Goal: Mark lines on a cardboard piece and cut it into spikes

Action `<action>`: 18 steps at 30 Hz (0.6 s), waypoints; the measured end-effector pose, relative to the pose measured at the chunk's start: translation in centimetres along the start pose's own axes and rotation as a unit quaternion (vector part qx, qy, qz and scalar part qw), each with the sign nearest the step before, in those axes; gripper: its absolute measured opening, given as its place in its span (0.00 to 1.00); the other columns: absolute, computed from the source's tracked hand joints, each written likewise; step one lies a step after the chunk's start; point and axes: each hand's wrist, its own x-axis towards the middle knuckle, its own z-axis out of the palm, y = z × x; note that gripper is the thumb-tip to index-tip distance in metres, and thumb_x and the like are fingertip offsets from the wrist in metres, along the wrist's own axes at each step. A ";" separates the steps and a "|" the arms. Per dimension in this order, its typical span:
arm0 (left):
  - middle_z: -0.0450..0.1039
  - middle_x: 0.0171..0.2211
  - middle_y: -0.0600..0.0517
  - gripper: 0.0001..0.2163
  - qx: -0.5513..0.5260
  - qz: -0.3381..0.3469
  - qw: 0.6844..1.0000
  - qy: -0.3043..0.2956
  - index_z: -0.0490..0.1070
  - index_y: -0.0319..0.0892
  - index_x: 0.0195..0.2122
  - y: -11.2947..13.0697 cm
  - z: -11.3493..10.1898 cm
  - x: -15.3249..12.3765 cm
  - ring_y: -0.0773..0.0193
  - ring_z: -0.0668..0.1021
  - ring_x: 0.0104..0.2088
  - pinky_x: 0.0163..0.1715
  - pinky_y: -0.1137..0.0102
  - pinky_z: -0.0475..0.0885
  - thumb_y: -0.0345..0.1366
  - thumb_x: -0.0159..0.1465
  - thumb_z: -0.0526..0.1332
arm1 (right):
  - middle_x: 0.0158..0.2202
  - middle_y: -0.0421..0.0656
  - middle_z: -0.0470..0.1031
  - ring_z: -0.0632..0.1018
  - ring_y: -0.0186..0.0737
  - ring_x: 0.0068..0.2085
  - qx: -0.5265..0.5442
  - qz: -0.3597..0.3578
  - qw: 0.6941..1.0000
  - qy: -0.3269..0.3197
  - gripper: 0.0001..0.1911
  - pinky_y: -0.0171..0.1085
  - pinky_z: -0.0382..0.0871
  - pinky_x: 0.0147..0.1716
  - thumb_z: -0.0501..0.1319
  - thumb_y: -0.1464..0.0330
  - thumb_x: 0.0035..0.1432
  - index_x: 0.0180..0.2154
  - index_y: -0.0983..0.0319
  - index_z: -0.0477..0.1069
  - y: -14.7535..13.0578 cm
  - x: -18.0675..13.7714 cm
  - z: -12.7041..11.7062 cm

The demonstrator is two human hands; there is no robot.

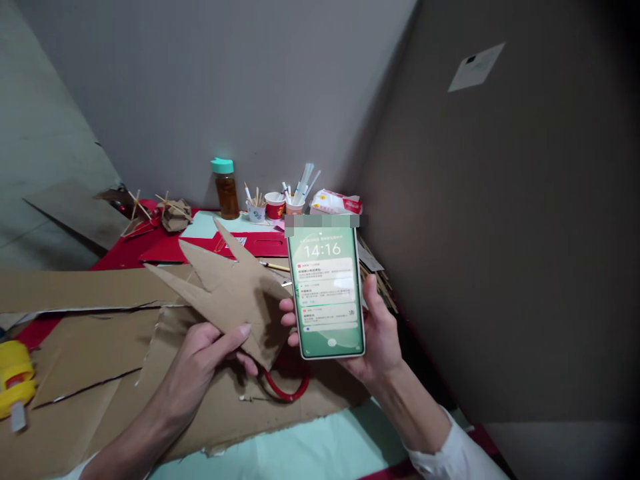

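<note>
Gripped around its sides, a smartphone (327, 300) is upright in my right hand (383, 333), its lit screen towards me showing 14:16 and several notifications. My left hand (215, 350) pinches a cut cardboard piece (235, 287) by its lower edge, thumb on top; the piece has long pointed spikes at its upper left. Below the cardboard piece and beside the phone, a red curved handle (287, 395) shows in part, the rest of it hidden. Under both hands lies a large cardboard sheet (200, 420).
A yellow tool (16, 380) lies at the far left. Along the back wall stand a bottle of brown liquid (227, 195), paper cups (275, 208) with sticks and straws, and a tissue pack (337, 202). Stick-and-cardboard pieces (175, 215) sit back left. A dark partition (500, 233) rises on the right.
</note>
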 end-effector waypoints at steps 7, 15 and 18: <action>0.79 0.20 0.45 0.21 0.025 0.005 1.000 0.013 0.79 0.43 0.15 0.2 0.1 -0.2 0.58 0.78 0.24 0.31 0.68 0.70 0.49 0.60 0.61 | 0.51 0.59 0.81 0.84 0.51 0.46 -0.017 -0.025 0.990 0.140 0.42 0.49 0.79 0.45 0.37 0.45 0.70 0.53 0.69 0.75 -1.9 0.5 -1.7; 0.80 0.20 0.45 0.19 -0.027 -0.005 1.000 -0.001 0.80 0.42 0.18 -0.5 0.0 -0.1 0.59 0.78 0.23 0.30 0.69 0.70 0.48 0.61 0.63 | 0.45 0.58 0.82 0.84 0.52 0.45 -0.054 -0.063 0.945 0.317 0.27 0.51 0.78 0.45 0.48 0.58 0.72 0.59 0.71 0.66 -4.9 1.2 -5.4; 0.80 0.21 0.45 0.19 -0.042 -0.007 0.999 -0.004 0.80 0.41 0.19 -0.6 0.0 0.0 0.59 0.78 0.23 0.28 0.69 0.70 0.48 0.61 0.63 | 0.45 0.53 0.80 0.83 0.47 0.42 -0.089 -0.058 0.931 0.350 0.20 0.47 0.79 0.41 0.54 0.61 0.72 0.55 0.69 0.69 -6.4 1.9 -8.7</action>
